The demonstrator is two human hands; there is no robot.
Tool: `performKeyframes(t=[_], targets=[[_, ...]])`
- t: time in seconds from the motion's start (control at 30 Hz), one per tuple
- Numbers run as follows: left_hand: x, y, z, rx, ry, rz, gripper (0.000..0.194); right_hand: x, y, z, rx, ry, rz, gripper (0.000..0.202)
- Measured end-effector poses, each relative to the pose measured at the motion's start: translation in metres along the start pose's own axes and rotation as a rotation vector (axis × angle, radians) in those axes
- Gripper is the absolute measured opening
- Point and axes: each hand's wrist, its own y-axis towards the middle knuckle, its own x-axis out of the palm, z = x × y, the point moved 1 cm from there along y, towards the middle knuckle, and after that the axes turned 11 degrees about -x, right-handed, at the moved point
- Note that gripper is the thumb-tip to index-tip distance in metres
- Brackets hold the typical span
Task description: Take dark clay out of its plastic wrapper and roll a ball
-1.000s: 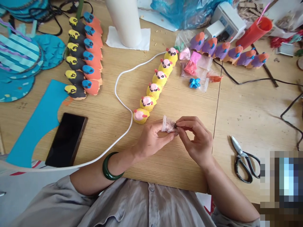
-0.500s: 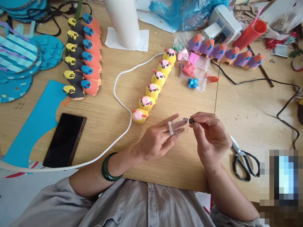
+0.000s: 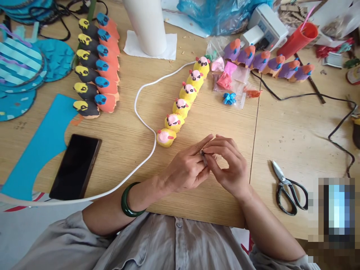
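Note:
My left hand [image 3: 187, 168] holds a small clear plastic bag [image 3: 204, 161] between its fingers, most of it covered by my right hand. The fingertips of my right hand [image 3: 232, 165] are pinched together over the bag's upper end, on a small dark lump [image 3: 201, 152] that looks like soft clay. Just beyond the hands runs a row of yellow egg-carton cups [image 3: 188, 92] with pink faces and red ears. Most of the faces carry black eye marks; the nearest cup [image 3: 165, 137] shows a pink patch and red ears with no black marks.
Black-handled scissors [image 3: 285, 183] lie at right. A phone [image 3: 75, 167] and blue cut sheet [image 3: 39, 150] are at left, with a white cable [image 3: 136, 101] between. Farther back are black-and-yellow cups [image 3: 87, 73], orange-and-blue cups [image 3: 107, 80], purple cups [image 3: 260, 62], clay packets [image 3: 225, 80] and a paper roll [image 3: 147, 26].
My right hand has moved left, from beside the bag's tip to over the bag at my left fingers, carrying the dark lump. My left hand has barely moved.

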Motion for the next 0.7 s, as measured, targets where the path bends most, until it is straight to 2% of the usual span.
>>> performKeyframes(t=[0.03,0.13,0.17,0.2,0.23,0.33,0.47,0.53,0.63,0.7], targets=[[0.000,0.000,0.000,-0.008,0.002,-0.006,0.036,0.000,0.000,0.001,0.050,0.052,0.044,0.020],[-0.001,-0.001,0.000,-0.012,0.029,-0.024,0.048,-0.006,-0.001,0.011,0.279,0.215,0.418,0.013],[-0.001,-0.001,0.000,-0.019,0.049,-0.030,0.049,-0.008,-0.002,0.016,0.359,0.292,0.504,0.010],[-0.001,-0.001,0.000,-0.026,0.073,-0.033,0.050,-0.009,-0.002,0.022,0.438,0.382,0.539,0.006],[0.000,-0.001,0.000,-0.035,0.100,-0.033,0.050,-0.010,-0.003,0.028,0.516,0.477,0.535,0.006],[-0.001,0.000,0.001,-0.040,0.167,-0.018,0.049,-0.009,-0.005,0.043,0.701,0.688,0.488,0.021],[-0.002,0.000,0.001,-0.045,0.196,-0.009,0.054,-0.010,-0.005,0.047,0.775,0.638,0.535,0.028],[-0.003,0.000,0.001,-0.062,0.205,-0.004,0.058,-0.008,-0.004,0.043,0.808,0.634,0.444,0.030],[-0.002,-0.001,0.001,-0.075,0.230,-0.011,0.066,-0.004,-0.004,0.035,0.846,0.720,0.235,0.033],[0.000,-0.001,0.001,-0.079,0.230,-0.042,0.068,-0.002,-0.005,0.034,0.831,0.714,0.180,0.031]])
